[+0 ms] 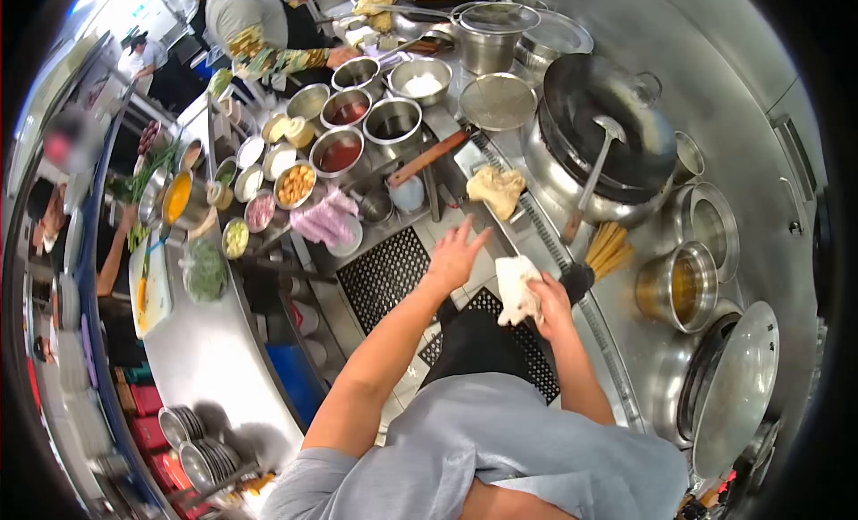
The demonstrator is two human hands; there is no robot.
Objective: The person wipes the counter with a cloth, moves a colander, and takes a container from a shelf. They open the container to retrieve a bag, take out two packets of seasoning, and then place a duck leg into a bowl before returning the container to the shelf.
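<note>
My right hand (554,306) grips a white cloth (517,290) that hangs from its fingers near the steel counter's edge. To its left, my left hand (456,256) is raised over the floor, fingers apart and holding nothing. Just beyond it, a yellowish crumpled cloth (497,191) lies on the counter edge. A large dark wok (608,118) sits at the upper right, with a long-handled ladle (594,176) resting in it. Beside the wok is a bamboo brush (609,249) with a dark end.
Bowls of red sauce (340,151) and other ingredients stand at the upper left, near a pink cloth (323,218). A pot of yellowish liquid (684,288) is at the right. Another person's arm (295,60) reaches in at the top. Black mats (384,279) cover part of the floor.
</note>
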